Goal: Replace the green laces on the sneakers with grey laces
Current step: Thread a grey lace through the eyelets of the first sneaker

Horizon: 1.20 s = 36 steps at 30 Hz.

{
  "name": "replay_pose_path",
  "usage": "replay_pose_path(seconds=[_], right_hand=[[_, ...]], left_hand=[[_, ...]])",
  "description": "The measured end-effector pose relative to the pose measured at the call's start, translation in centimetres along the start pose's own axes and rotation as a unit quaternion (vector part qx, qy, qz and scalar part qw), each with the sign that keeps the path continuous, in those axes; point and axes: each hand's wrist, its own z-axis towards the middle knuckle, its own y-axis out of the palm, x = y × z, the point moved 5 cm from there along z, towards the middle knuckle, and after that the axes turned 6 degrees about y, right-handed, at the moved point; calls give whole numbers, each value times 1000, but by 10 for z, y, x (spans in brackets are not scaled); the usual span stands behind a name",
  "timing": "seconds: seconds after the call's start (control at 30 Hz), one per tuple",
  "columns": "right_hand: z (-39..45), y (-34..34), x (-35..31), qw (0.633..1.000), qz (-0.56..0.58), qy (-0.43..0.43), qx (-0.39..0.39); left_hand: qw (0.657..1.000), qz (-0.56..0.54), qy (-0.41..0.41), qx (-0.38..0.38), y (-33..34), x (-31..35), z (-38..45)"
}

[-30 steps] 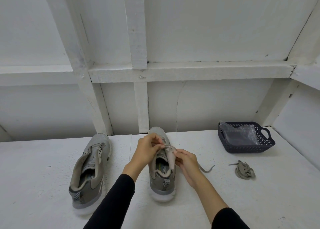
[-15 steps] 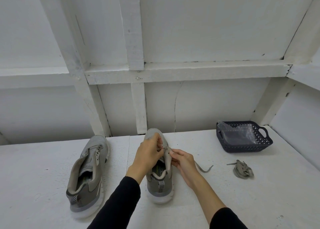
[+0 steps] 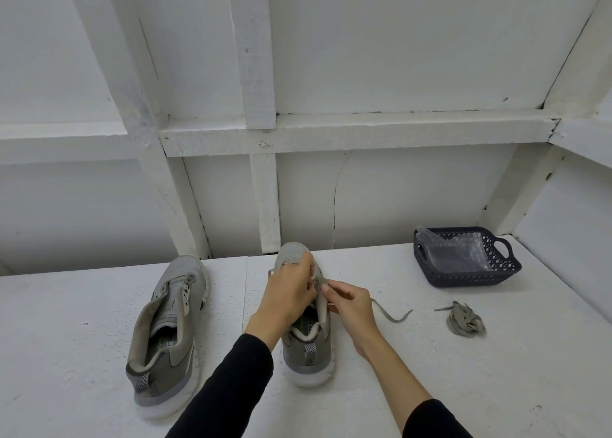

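Two grey sneakers stand on the white table, heels toward me. The left sneaker (image 3: pixel 167 335) has no lace in it. The right sneaker (image 3: pixel 308 351) is under both hands. My left hand (image 3: pixel 291 291) curls over its eyelet area, fingertips pinching at the lace there. My right hand (image 3: pixel 351 300) pinches the grey lace (image 3: pixel 392 316) beside the tongue; the lace's free end trails right across the table. A second grey lace (image 3: pixel 465 320) lies bundled to the right. No green lace is in sight.
A dark blue plastic basket (image 3: pixel 506 270) with a clear plastic bag inside stands at the back right. White wooden wall framing rises right behind the table. The table (image 3: pixel 82 305) is white and rough.
The view shifted slightly. My hands stayed on the right sneaker, moving a little toward its toe end as they work the lace. The trailing lace end has barely moved.
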Motion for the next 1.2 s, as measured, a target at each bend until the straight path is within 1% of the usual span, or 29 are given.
replay_pose_path(seconds=[0.1,0.17,0.23,0.3,0.37,0.5,0.6,0.7,0.73,0.77,0.83,0.87,0.9,0.93,0.97,1.0,1.03,1.1,1.13,1.17,1.2], right_hand=[[-2,1,-4,1000,-19,-18,-2],[-2,1,-4,999,-27,-24,1],[-4,2,-5,999,-30,-26,-1],[-5,2,-6,999,-29,-24,-5],[-5,3,-7,1000,-10,-9,-7],[1,5,-9,1000,-13,17,1],[8,9,-11,998,-53,23,29],[10,12,-24,990,-117,-14,75],[9,13,-33,990,-104,-31,94],[6,14,-45,991,-67,-48,107],[0,16,-72,990,38,-87,100],[-1,15,-84,988,67,-109,92],[-4,15,-95,986,60,-131,89],[-4,14,-101,985,11,-148,92],[-3,12,-101,980,-74,-156,96],[-1,11,-95,968,-179,-151,90],[2,12,-83,946,-285,-136,70],[6,11,-52,885,-454,-102,27],[7,12,-39,862,-498,-93,16],[7,12,-35,856,-508,-91,17],[6,13,-35,867,-490,-90,23]], left_hand=[[1000,15,26,-9,-2,3,1],[1000,-5,22,-7,-3,2,0],[997,-78,-12,1,-3,-4,-2],[987,-155,-42,9,0,-11,-4],[978,-199,-54,11,4,-17,-5],[970,-232,-60,41,12,-28,-7],[971,-212,-68,86,17,-33,-13],[963,-205,-122,123,21,-35,-19],[960,-194,-153,131,22,-38,-21],[955,-188,-188,132,24,-41,-22],[941,-190,-252,123,27,-46,-24],[934,-197,-274,118,30,-48,-25],[928,-207,-286,116,32,-48,-26],[924,-218,-290,122,33,-48,-26],[920,-231,-288,131,34,-47,-26],[916,-247,-284,141,35,-46,-26],[910,-267,-280,152,35,-46,-27],[893,-313,-271,175,33,-45,-28],[887,-329,-266,187,31,-44,-29],[883,-336,-259,199,28,-43,-29],[882,-339,-253,209,26,-42,-30]])
